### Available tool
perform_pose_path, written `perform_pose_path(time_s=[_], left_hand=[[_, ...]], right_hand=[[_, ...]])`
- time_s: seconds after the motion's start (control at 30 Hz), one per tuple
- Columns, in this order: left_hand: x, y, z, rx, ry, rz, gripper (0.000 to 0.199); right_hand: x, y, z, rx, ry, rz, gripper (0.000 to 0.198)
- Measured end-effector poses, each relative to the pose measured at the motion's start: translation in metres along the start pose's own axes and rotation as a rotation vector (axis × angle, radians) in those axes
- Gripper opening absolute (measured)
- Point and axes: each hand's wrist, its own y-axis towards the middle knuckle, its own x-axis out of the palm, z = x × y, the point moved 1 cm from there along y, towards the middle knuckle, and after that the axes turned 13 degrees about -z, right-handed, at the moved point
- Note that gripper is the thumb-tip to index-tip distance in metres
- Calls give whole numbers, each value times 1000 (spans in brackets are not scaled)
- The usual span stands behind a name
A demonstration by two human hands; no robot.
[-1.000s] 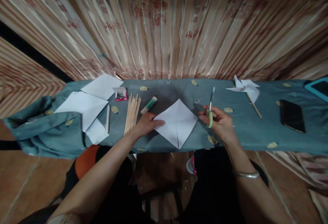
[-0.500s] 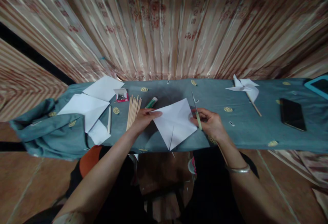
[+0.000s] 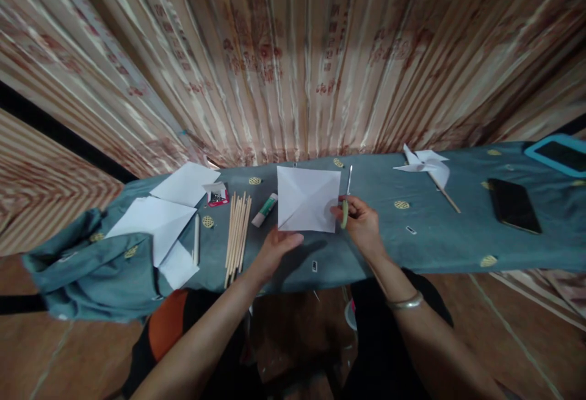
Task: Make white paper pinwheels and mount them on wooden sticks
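Note:
A square white sheet of paper (image 3: 307, 195), with creases crossing at its middle and a slit running in from its lower left corner, is held up over the cloth. My left hand (image 3: 274, 250) is closed on its lower left edge, fingers behind and thumb toward the front. My right hand (image 3: 365, 223) is closed around a pair of scissors (image 3: 345, 212) with pale green handles, blades pointing away from me. Its thumb also pinches the sheet's right edge. Just left of the sheet lies a glue stick (image 3: 264, 210).
Thin wooden sticks (image 3: 237, 235), a small red box (image 3: 217, 195), a white pen-like stick (image 3: 196, 239) and loose paper sheets (image 3: 158, 223) lie to the left. A paper pinwheel (image 3: 428, 167), a black phone (image 3: 513, 204) and a blue-framed tablet (image 3: 561, 154) lie right. Behind hangs a curtain (image 3: 293, 82).
The sheet has turned from corner-down to edges nearly level, and its slit now sits lower left. My left hand has shifted from the left corner to the bottom edge. The view has shifted slightly.

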Motion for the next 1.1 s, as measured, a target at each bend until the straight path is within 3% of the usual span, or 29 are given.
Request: perform_pose_path(time_s=[0.1,0.2,0.47,0.67,0.9,1.1], left_hand=[[7,3,-9,-26,91,57,50],[11,8,-12,14,47,117,52],[9,13,-4,4,6,272,39],[1,14,2,-59,-244,197,28],[-2,18,-1,-51,-218,294,44],[-8,20,4,89,-62,382,51]], right_hand=[[10,-1,-2,47,63,-22,45],[21,-4,-1,76,132,-60,46],[27,-6,2,102,261,-75,44],[28,-10,1,104,276,-140,38],[32,-15,1,123,210,-193,38],[33,-29,-6,154,92,-354,42]])
